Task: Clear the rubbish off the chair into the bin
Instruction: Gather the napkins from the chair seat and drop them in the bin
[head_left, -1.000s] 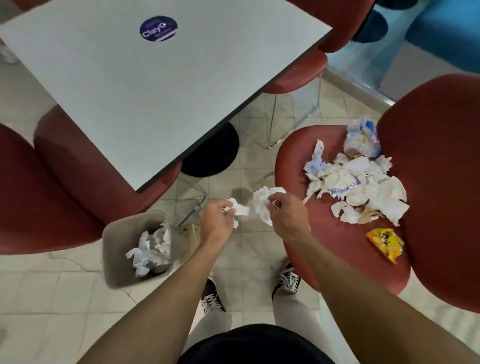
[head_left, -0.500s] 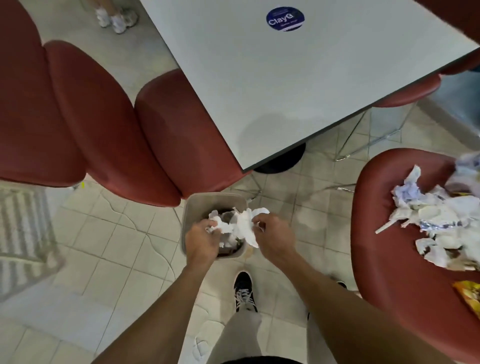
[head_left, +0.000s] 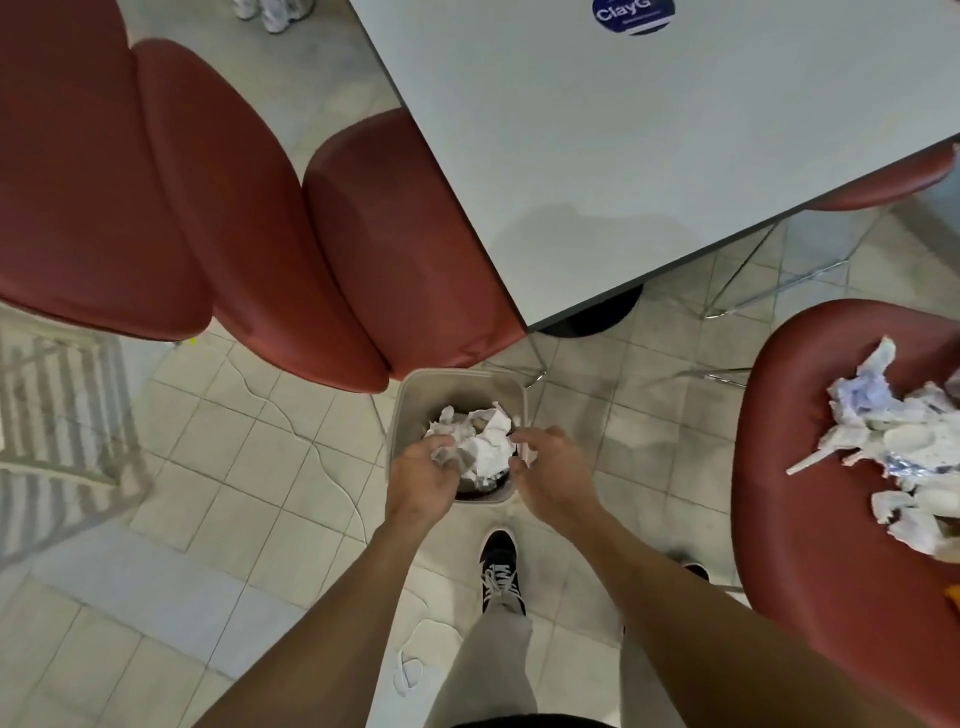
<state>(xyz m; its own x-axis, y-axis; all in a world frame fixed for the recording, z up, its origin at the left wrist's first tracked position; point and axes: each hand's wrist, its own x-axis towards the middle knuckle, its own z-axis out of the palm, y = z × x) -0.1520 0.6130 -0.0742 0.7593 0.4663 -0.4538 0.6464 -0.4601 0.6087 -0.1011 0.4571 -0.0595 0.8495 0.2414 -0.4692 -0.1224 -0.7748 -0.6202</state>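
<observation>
A beige bin (head_left: 410, 395) stands on the tiled floor below me, with crumpled white paper (head_left: 485, 441) inside it. Both hands hang over its opening. My left hand (head_left: 421, 475) has its fingers curled round the left end of the paper. My right hand (head_left: 553, 470) is beside the paper's right edge with its fingers loose. The red chair (head_left: 810, 493) at the right carries a pile of crumpled tissues and wrappers (head_left: 904, 452), cut off by the frame edge.
A grey table (head_left: 649, 156) with a blue sticker (head_left: 631, 13) stands behind the bin, with red chairs (head_left: 218, 208) to its left. My shoes (head_left: 498, 566) are just in front of the bin. A striped mat (head_left: 57, 415) lies at the far left.
I turned from the chair to the bin, carrying a wad of paper in both hands. The hands are now lower over the opening, and the right hand's fingers have loosened.
</observation>
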